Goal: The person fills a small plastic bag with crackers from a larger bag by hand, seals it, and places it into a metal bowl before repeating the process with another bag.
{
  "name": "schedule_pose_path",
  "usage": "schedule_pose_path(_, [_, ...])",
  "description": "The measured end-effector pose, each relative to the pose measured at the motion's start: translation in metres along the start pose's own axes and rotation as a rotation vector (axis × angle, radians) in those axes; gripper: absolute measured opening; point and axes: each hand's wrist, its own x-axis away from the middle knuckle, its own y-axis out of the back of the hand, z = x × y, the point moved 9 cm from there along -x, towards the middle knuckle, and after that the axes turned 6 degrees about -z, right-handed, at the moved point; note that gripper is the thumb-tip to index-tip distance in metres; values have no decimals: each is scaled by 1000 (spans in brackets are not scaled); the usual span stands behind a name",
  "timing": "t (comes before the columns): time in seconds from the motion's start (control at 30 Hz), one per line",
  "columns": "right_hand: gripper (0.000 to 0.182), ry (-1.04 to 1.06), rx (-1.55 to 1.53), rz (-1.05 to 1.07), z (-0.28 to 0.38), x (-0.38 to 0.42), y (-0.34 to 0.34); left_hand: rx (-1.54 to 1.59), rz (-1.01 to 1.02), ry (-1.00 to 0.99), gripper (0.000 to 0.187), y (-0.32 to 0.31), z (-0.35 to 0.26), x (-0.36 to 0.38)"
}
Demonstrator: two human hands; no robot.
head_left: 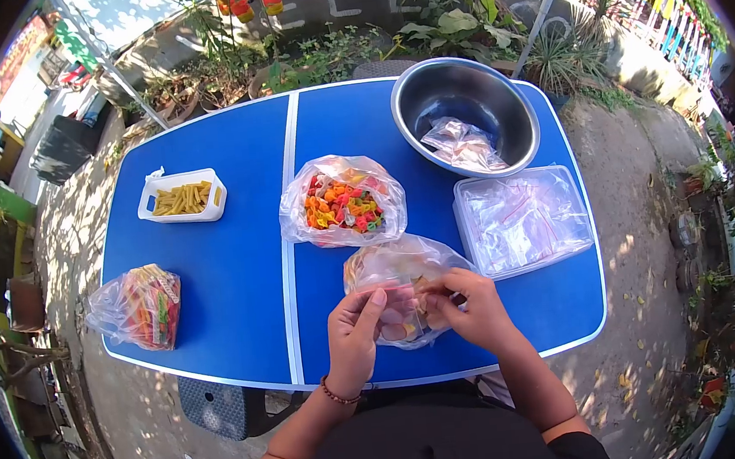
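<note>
Head view: left hand (pixel 352 336) and right hand (pixel 470 308) pinch a clear bag (pixel 397 266) near the table's (pixel 243 302) front edge; open snack bag (pixel 343 201), steel bowl (pixel 465 116), and zip-bag tray (pixel 524 220) crowd behind; bare surface left.

The clear bag (pixel 403 283) hides most of what's inside; the left hand (pixel 352 336) and right hand (pixel 470 308) cover its front edge, so can't tell what the fingers pinch. Stuff in the small bag in the steel bowl (pixel 495 87) is too blurry to name. Table (pixel 231 268) legs are hidden.
</note>
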Motion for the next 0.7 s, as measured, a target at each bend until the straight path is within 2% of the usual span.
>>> schedule_pose_path(0.07, [13,-97,-177,-5,-13,1,-1,25,4,64,31,-1,5,1])
schedule_pose_path(0.17, [13,-135,-416,-15,-29,2,-4,-162,-10,10,28,0,4,1])
schedule_pose_path(0.27, [12,-87,-524,-131,-16,2,8,-299,-15,26,23,-1,5,5])
schedule_pose_path(0.37, [14,-24,-673,-268,-6,7,18,-420,63,-43,21,-7,3,8])
schedule_pose_path(0.47, [15,135,-394,-204,7,9,21,-417,94,-29,21,-14,4,9])
schedule_pose_path(0.57, [12,170,-292,-150,19,9,21,-449,169,2,22,-17,5,11])
schedule_pose_path(0.7, [9,252,-207,-80,33,7,23,-406,147,52,25,-14,13,10])
